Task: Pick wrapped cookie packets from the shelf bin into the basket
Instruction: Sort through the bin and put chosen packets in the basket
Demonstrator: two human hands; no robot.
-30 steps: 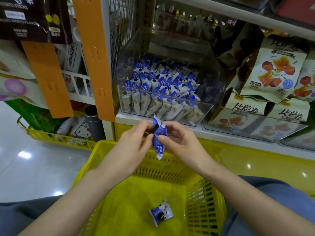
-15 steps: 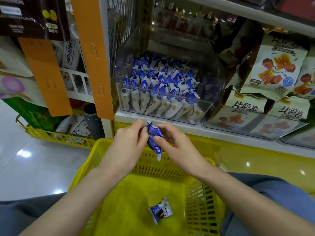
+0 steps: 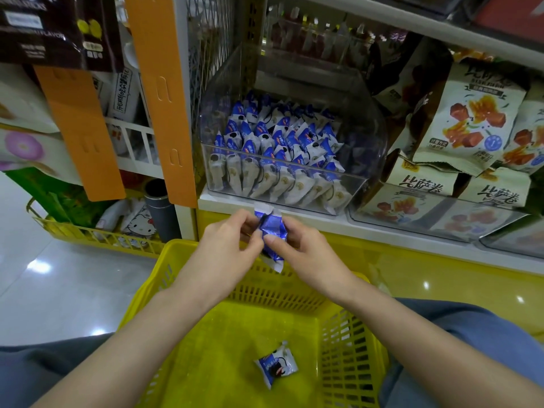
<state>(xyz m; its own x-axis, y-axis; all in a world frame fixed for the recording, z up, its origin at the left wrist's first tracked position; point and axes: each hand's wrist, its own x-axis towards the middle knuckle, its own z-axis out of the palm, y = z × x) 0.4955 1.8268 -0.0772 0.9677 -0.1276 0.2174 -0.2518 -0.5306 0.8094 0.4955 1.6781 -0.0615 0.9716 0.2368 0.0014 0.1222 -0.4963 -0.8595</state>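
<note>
A blue-and-white wrapped cookie packet (image 3: pixel 272 231) hangs upright above the far rim of the yellow basket (image 3: pixel 353 334). My left hand (image 3: pixel 223 251) pinches its upper left edge and my right hand (image 3: pixel 306 251) pinches its right side. One more packet (image 3: pixel 276 365) lies on the basket floor. On the shelf just beyond my hands, a clear plastic bin (image 3: pixel 362 136) holds several rows of the same packets (image 3: pixel 273 151).
Pale snack bags (image 3: pixel 471 119) fill the shelf to the right of the bin. An orange shelf upright (image 3: pixel 164 92) stands to its left. A second yellow basket (image 3: pixel 97 231) sits on the tiled floor at the left. My blue-clad knees flank the basket.
Both hands have kept hold of the packet and turned it slightly between the fingers. The view has tipped a little, so hands and bin sit slightly higher in frame.
</note>
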